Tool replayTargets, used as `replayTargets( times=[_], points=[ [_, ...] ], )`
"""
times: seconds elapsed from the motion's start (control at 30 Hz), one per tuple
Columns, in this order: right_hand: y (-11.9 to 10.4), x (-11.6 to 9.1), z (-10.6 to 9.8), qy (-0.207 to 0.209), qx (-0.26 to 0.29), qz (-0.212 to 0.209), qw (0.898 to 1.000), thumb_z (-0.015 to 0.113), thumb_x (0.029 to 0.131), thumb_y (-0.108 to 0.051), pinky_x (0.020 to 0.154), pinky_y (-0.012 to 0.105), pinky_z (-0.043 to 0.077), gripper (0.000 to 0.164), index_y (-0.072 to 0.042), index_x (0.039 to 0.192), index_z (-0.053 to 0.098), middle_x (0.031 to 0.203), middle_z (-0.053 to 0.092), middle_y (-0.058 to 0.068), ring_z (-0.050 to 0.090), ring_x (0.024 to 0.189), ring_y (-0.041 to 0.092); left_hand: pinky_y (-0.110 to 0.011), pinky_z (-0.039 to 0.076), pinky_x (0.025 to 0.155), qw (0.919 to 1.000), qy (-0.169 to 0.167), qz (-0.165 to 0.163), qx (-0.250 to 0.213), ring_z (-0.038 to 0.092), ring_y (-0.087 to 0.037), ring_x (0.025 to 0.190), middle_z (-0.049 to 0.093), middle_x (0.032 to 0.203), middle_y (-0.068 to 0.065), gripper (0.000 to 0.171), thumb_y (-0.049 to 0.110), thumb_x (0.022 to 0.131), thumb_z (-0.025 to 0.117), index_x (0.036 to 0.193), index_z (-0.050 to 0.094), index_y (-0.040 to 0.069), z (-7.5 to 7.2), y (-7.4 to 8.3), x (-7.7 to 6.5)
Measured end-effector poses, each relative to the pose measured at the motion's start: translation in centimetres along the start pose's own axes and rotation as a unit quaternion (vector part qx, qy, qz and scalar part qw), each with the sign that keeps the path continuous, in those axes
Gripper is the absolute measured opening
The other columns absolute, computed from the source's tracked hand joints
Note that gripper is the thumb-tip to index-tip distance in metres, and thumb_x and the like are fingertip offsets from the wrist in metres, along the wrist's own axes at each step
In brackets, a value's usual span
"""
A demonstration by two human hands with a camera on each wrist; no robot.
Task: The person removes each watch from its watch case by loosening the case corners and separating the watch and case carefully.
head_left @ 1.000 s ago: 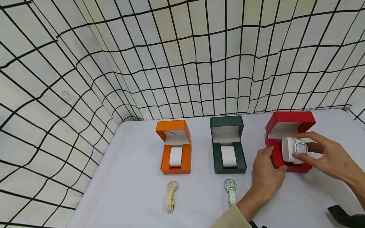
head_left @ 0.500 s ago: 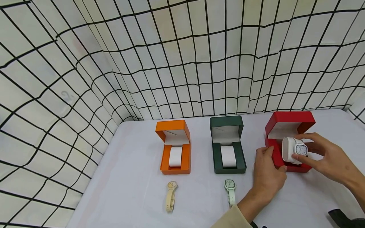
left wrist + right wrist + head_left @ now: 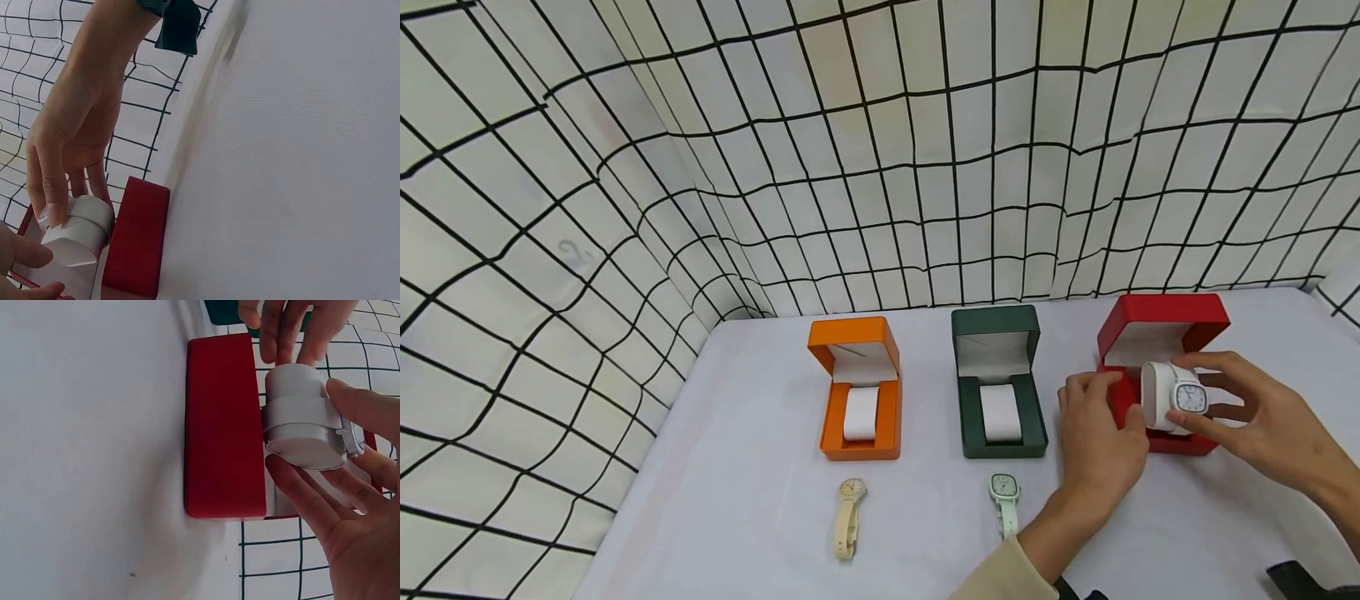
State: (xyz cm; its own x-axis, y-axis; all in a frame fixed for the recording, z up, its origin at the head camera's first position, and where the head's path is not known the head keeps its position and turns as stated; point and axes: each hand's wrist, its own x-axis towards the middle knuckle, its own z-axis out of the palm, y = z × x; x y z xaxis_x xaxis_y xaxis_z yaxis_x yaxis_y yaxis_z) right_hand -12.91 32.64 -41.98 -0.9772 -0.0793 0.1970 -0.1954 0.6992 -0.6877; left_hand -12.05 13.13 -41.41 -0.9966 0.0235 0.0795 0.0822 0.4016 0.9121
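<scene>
In the head view my right hand holds a white watch strapped round a white cushion, thumb at the dial's lower edge and fingers behind. The cushion is tilted over the open red watch box, its round end facing left. My left hand is at the box's left front, fingers over the left wall and thumb near the cushion. In the right wrist view the strap circles the cushion, and left fingertips hang close to its far end.
An open green watch box and an open orange watch box stand to the left, each with a white cushion. A pale green watch and a cream watch lie before them. A black wire grid backs the white table.
My left hand has shifted slightly up and left, its thumb lifting from the red box's front edge. The right hand keeps hold of the white watch and cushion, almost still.
</scene>
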Motion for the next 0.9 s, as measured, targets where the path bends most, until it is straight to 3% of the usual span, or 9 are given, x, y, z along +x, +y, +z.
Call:
replayTargets(
  times=[0.17,0.4,0.53,0.67,0.9],
  points=[
    [-0.6,-0.3,-0.2,-0.001,0.025,-0.011,1.0,0.088,0.084,-0.015,0.068,0.004,0.052,0.069,-0.017,0.144,0.054,0.13,0.045,-0.021,0.054,0.094,-0.018,-0.019,0.057,0.089,0.9987,-0.022,0.004,-0.046,0.049,0.005,0.117,0.058,0.127,0.01,0.038,0.023,0.099,0.069,0.136,0.061,0.022,-0.2,0.3,0.2],
    [-1.8,-0.5,-0.2,0.014,0.061,-0.06,0.996,0.089,0.078,0.001,0.077,0.0,0.05,0.07,-0.011,0.14,0.059,0.131,0.053,-0.019,0.058,0.101,-0.012,-0.011,0.051,0.074,0.9925,-0.056,-0.014,-0.108,0.049,0.011,0.089,0.061,0.103,0.014,0.037,0.026,0.099,0.071,0.135,0.064,0.024,-0.5,0.7,0.5],
    [-2.1,-0.5,-0.1,0.012,0.051,-0.071,0.996,0.091,0.075,0.0,0.078,-0.001,0.048,0.075,-0.012,0.141,0.058,0.13,0.053,-0.022,0.054,0.106,-0.013,-0.009,0.053,0.072,0.9882,-0.062,-0.004,-0.14,0.052,0.012,0.088,0.065,0.105,0.013,0.04,0.023,0.099,0.071,0.138,0.065,0.024,-0.8,0.6,0.5],
    [-2.1,-0.5,-0.1,0.014,0.049,-0.081,0.995,0.093,0.071,0.002,0.081,-0.004,0.045,0.08,-0.012,0.142,0.058,0.13,0.053,-0.02,0.051,0.109,-0.011,-0.009,0.053,0.072,0.9863,-0.068,-0.001,-0.151,0.053,0.012,0.087,0.064,0.103,0.014,0.042,0.023,0.1,0.07,0.14,0.064,0.031,-1.0,0.6,0.5],
    [-2.2,-0.6,0.1,0.018,0.051,-0.086,0.995,0.092,0.07,0.005,0.084,-0.005,0.043,0.081,-0.012,0.142,0.059,0.129,0.053,-0.017,0.051,0.104,-0.008,-0.011,0.053,0.072,0.9787,-0.085,-0.035,-0.184,0.056,0.009,0.088,0.062,0.102,0.018,0.038,0.025,0.101,0.067,0.134,0.066,0.043,-1.2,0.7,0.7]
  ],
)
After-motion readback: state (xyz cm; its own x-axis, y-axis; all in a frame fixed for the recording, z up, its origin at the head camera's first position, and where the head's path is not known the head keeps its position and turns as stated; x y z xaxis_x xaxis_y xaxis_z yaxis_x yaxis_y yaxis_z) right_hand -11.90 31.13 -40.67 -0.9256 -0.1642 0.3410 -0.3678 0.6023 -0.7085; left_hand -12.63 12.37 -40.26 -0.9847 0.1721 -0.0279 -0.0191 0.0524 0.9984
